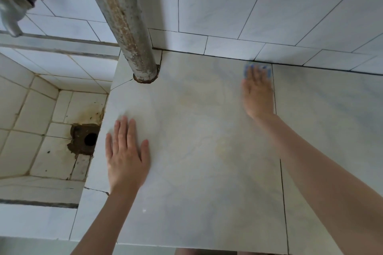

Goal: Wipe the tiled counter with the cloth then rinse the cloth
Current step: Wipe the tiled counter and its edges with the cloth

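The pale tiled counter fills the middle of the view. My right hand lies flat with straight fingers on a blue and white cloth, pressing it against the counter at the back, close to the wall joint. The hand is blurred and covers most of the cloth. My left hand rests flat on the counter near its left edge, fingers straight, holding nothing.
A rusty vertical pipe passes through the counter at the back left. Left of the counter lies a sunken tiled basin with a dirty drain hole. A metal tap juts out above it. Tiled walls stand behind.
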Demonstrator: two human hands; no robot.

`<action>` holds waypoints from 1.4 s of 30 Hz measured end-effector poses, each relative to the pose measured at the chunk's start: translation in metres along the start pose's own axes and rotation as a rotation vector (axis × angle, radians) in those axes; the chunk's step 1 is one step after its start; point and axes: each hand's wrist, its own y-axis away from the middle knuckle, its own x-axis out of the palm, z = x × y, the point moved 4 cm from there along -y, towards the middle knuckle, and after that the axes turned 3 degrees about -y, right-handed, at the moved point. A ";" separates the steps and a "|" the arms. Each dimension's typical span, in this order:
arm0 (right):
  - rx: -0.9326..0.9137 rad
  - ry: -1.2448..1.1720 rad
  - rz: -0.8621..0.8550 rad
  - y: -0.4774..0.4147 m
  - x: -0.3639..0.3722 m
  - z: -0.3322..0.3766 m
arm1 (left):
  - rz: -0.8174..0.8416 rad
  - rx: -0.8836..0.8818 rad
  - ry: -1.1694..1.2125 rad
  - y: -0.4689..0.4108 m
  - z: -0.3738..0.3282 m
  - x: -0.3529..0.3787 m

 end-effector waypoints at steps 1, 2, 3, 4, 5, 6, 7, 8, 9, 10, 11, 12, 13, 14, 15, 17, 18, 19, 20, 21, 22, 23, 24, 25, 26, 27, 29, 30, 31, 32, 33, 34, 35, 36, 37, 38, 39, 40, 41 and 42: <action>-0.116 0.015 0.000 0.005 0.004 0.022 | 0.000 0.002 -0.002 0.000 0.000 0.000; -0.224 0.012 0.011 0.012 0.010 0.043 | 0.000 0.003 -0.003 0.000 0.000 0.000; -0.314 -0.016 0.048 0.025 0.017 0.065 | 0.001 0.002 -0.004 0.001 0.000 0.001; -0.406 -0.051 0.082 0.041 0.024 0.087 | 0.000 0.001 -0.004 0.001 0.000 0.001; -0.492 -0.084 0.124 0.060 0.027 0.108 | -0.003 0.000 -0.003 0.001 0.000 0.001; -0.582 -0.102 0.164 0.079 0.030 0.123 | -0.007 -0.001 0.000 0.000 0.000 0.001; -0.669 -0.100 0.192 0.098 0.032 0.131 | -0.013 -0.003 0.004 0.000 0.001 0.001; -0.738 -0.092 0.202 0.113 0.033 0.134 | -0.019 -0.006 0.008 -0.001 0.001 0.002; -0.783 -0.093 0.217 0.123 0.031 0.132 | -0.023 -0.008 0.011 0.000 0.001 0.002; -0.810 -0.113 0.215 0.124 0.027 0.129 | -0.026 -0.009 0.014 0.000 0.001 0.002; -0.818 -0.134 0.207 0.120 0.022 0.127 | -0.030 -0.011 0.018 0.000 0.001 0.002; -0.806 -0.143 0.201 0.113 0.016 0.126 | -0.032 -0.013 0.022 0.000 0.001 0.002; -0.785 -0.140 0.178 0.104 0.011 0.128 | -0.033 -0.014 0.025 -0.001 0.001 0.001; -0.768 -0.123 0.155 0.094 0.011 0.132 | -0.035 -0.014 0.026 -0.001 0.001 0.001; -0.768 -0.095 0.141 0.089 0.014 0.138 | -0.036 -0.014 0.026 -0.001 0.002 0.002; -0.782 -0.022 0.138 0.091 0.027 0.147 | -0.038 -0.019 0.031 0.000 0.003 0.002; -0.783 0.012 0.115 0.095 0.034 0.149 | -0.043 -0.022 0.032 0.000 0.002 0.001; -0.781 0.032 0.081 0.099 0.039 0.149 | -0.045 -0.022 0.031 0.000 0.002 0.001; -0.779 0.044 0.052 0.100 0.041 0.147 | -0.043 -0.021 0.028 0.000 0.001 0.001; -0.791 0.057 0.033 0.098 0.042 0.147 | -0.039 -0.021 0.026 -0.001 0.001 0.001; -0.806 0.069 0.012 0.091 0.042 0.146 | -0.034 -0.020 0.023 -0.001 0.001 0.001; -0.799 0.082 -0.010 0.080 0.040 0.144 | -0.028 -0.016 0.019 0.000 0.001 0.002; -0.759 0.101 -0.044 0.064 0.039 0.139 | -0.023 -0.013 0.015 0.000 0.001 0.002; -0.684 0.135 -0.071 0.045 0.038 0.130 | -0.021 -0.013 0.010 0.000 0.001 0.001; -0.595 0.169 -0.093 0.024 0.037 0.120 | -0.020 -0.015 0.007 0.000 0.001 0.001; -0.495 0.193 -0.100 0.005 0.035 0.108 | -0.017 -0.013 0.007 0.000 0.001 0.000; -0.288 0.204 -0.082 -0.018 0.029 0.094 | -0.016 -0.003 0.017 0.000 -0.001 -0.001; -0.202 0.198 -0.056 -0.020 0.027 0.094 | -0.018 -0.002 0.020 0.000 0.000 -0.001; -0.139 0.176 -0.040 -0.018 0.027 0.097 | -0.019 -0.002 0.021 0.000 0.000 -0.001; -0.104 0.137 -0.039 -0.014 0.028 0.101 | -0.018 -0.004 0.020 0.000 0.000 -0.001; -0.100 0.091 -0.029 -0.009 0.030 0.106 | -0.016 -0.004 0.018 0.000 0.000 -0.001; -0.126 0.059 -0.019 -0.003 0.032 0.111 | -0.017 -0.005 0.015 0.000 0.000 -0.001; -0.181 0.038 -0.002 0.005 0.036 0.116 | -0.016 -0.006 0.013 0.000 0.001 0.000; -0.253 0.031 0.007 0.013 0.040 0.119 | -0.015 -0.006 0.013 0.000 0.001 0.000; -0.335 0.024 0.016 0.023 0.042 0.124 | -0.012 -0.005 0.014 0.000 0.001 0.001; -0.417 0.003 0.024 0.034 0.043 0.129 | -0.011 -0.006 0.012 0.000 0.001 0.001; -0.500 -0.014 0.033 0.046 0.044 0.135 | -0.012 -0.008 0.008 0.000 0.001 0.001; -0.595 -0.029 0.036 0.060 0.045 0.140 | -0.012 -0.013 0.007 0.001 0.002 0.001; -0.696 -0.039 0.046 0.076 0.043 0.144 | -0.012 -0.016 0.009 0.001 0.002 0.001; -0.795 -0.043 0.067 0.094 0.040 0.146 | -0.011 -0.017 0.012 0.001 0.001 0.001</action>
